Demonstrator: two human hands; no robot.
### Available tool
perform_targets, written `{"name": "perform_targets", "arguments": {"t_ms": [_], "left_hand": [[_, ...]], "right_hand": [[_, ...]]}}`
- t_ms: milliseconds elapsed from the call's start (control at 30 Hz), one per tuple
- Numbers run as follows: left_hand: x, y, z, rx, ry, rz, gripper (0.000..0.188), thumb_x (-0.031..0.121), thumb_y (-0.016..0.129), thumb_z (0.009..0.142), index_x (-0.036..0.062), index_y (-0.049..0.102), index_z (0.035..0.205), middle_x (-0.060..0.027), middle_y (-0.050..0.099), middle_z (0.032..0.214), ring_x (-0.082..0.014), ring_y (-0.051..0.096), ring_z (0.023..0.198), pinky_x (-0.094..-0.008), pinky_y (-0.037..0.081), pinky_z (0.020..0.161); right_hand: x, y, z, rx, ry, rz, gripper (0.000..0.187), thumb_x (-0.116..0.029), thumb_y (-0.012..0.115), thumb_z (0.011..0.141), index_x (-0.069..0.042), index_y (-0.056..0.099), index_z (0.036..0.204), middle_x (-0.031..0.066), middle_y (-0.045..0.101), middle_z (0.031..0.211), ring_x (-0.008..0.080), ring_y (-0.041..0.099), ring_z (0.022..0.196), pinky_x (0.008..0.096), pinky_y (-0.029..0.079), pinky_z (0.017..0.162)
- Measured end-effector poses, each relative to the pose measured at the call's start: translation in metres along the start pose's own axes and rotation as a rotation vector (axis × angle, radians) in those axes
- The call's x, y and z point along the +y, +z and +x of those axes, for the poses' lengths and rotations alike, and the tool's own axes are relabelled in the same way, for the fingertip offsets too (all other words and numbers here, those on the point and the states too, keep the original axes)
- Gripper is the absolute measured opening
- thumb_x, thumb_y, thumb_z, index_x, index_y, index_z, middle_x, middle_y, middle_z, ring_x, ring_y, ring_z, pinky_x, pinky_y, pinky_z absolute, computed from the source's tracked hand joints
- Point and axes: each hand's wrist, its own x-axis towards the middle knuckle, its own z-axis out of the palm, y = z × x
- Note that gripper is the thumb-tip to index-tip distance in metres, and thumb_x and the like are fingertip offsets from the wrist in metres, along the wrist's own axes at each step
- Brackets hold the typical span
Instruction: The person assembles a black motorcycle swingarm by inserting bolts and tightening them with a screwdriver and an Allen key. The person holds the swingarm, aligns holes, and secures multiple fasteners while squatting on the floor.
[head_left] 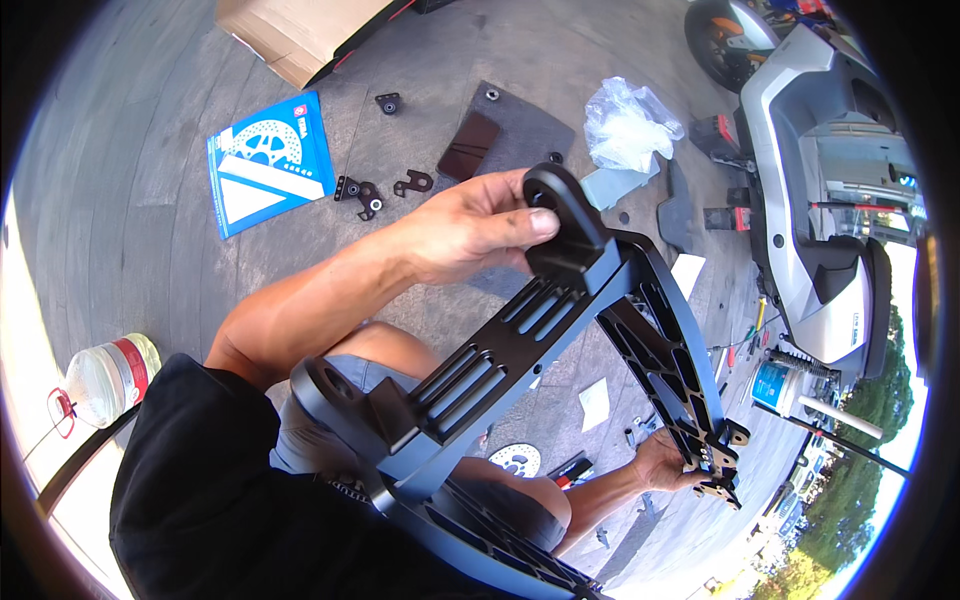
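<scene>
Head view: the left hand (470,228) grips the rounded upper end of a black metal rack (520,345), thumb pressed by its hole. The rack is held up over the person's lap. The right hand (662,462) pinches a small bracket (722,460) at the rack's far arm. On the concrete floor (130,150) lie a blue packet (268,160), small black brackets (385,185) and a plastic bag (628,122); a scooter (820,180) stands just beyond.
</scene>
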Motion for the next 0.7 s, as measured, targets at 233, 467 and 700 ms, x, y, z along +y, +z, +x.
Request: {"name": "perform_targets", "arguments": {"t_ms": [233,467,700], "left_hand": [[-0.002,-0.001,-0.008,-0.051,0.119,0.044,0.035,0.027,0.068,0.088,0.0062,0.059,0.115,-0.0188,0.052,0.131,-0.0251,0.061,0.11,-0.0406,0.05,0.094],[0.007,-0.012,0.007,-0.05,0.029,0.183,0.041,0.025,0.074,0.083,0.0043,0.06,0.116,-0.0195,0.053,0.131,-0.0245,0.063,0.107,-0.0382,0.053,0.088],[0.002,-0.015,-0.017,-0.226,0.115,0.077,0.039,0.017,0.077,0.08,0.0063,0.062,0.114,-0.03,0.038,0.141,-0.038,0.061,0.112,-0.0443,0.052,0.094]], "right_hand": [[-0.004,0.001,-0.004,0.032,0.008,0.031,0.019,-0.033,0.075,0.081,-0.022,0.07,0.096,0.0058,0.07,0.106,0.0225,0.068,0.096,0.0429,0.053,0.089],[-0.007,-0.003,-0.007,0.067,-0.006,0.074,0.024,-0.028,0.079,0.078,-0.02,0.069,0.098,0.0062,0.068,0.114,0.0238,0.065,0.103,0.0462,0.049,0.096],[-0.014,-0.01,-0.01,0.052,-0.016,0.061,0.022,-0.023,0.075,0.082,-0.017,0.068,0.102,0.0086,0.067,0.116,0.0257,0.066,0.104,0.0446,0.053,0.092]]}}
